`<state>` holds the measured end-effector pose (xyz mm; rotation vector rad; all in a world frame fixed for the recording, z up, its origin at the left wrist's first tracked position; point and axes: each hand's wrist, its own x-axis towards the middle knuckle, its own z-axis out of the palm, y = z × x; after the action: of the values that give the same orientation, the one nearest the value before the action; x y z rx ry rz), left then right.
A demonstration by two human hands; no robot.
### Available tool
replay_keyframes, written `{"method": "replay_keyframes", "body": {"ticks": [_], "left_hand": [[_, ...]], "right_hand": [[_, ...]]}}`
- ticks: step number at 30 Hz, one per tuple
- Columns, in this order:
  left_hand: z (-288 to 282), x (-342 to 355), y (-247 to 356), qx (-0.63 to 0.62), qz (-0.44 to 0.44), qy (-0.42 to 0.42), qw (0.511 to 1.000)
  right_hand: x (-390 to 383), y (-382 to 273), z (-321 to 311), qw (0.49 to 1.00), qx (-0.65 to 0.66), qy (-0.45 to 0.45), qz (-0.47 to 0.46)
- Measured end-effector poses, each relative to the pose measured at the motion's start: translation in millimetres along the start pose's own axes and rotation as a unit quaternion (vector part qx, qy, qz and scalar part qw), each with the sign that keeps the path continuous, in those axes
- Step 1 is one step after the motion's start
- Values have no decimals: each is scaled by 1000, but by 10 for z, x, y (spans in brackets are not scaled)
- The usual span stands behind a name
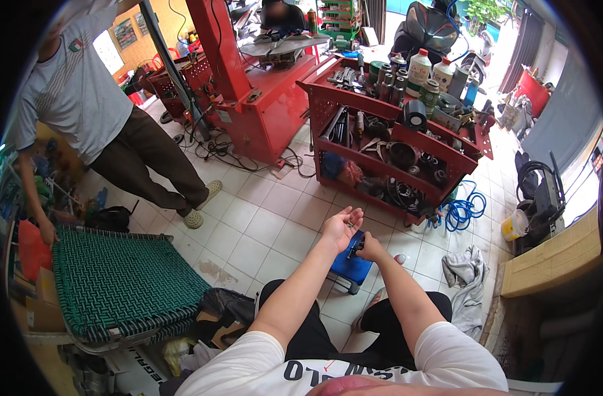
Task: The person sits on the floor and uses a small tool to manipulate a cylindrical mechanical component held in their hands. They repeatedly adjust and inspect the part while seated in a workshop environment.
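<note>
The left hand point(341, 226) is held palm up with the fingers loosely spread and slightly curled; whether something small lies in the palm cannot be told. The right hand point(367, 249) is closed around a small dark part point(354, 247), whose end is seen sticking out toward the left hand. The two hands are kept just beside each other, above a low blue stool point(351, 269) that stands on the white tiled floor point(262, 224) in front of the knees.

Farther off, a red tool cart point(387, 132) is seen with shelves crowded with bottles, cans and metal parts, and a blue coiled hose point(465, 210) lies at its right foot. A grey rag point(465, 274) is dropped on the tiles to the right. To the near left a green woven cot point(117, 280) is placed, its far left corner touched by the hand of another person point(84, 99) standing beside it.
</note>
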<state>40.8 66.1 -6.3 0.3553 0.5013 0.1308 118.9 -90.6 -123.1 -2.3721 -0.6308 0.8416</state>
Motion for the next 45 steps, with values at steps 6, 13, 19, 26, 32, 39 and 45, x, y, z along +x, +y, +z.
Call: {"method": "replay_keyframes", "body": {"ticks": [6, 13, 19, 26, 32, 39, 45], "left_hand": [[-82, 123, 2, -23, -3, -13, 1000], [-121, 135, 38, 4, -16, 11, 1000], [34, 35, 103, 19, -17, 37, 999], [-7, 56, 168, 29, -16, 31, 999], [44, 35, 137, 42, -13, 50, 998], [70, 25, 18, 135, 32, 33, 990], [66, -16, -34, 254, 64, 10, 965]], "right_hand": [[93, 204, 108, 996, -35, 71, -41], [244, 420, -130, 993, -12, 109, -38], [220, 403, -266, 991, -32, 130, -23], [221, 246, -282, 994, -37, 96, 22], [221, 400, -173, 994, -5, 106, 33], [331, 624, -136, 991, 0, 137, -7], [279, 527, -172, 993, 5, 116, 7]]}}
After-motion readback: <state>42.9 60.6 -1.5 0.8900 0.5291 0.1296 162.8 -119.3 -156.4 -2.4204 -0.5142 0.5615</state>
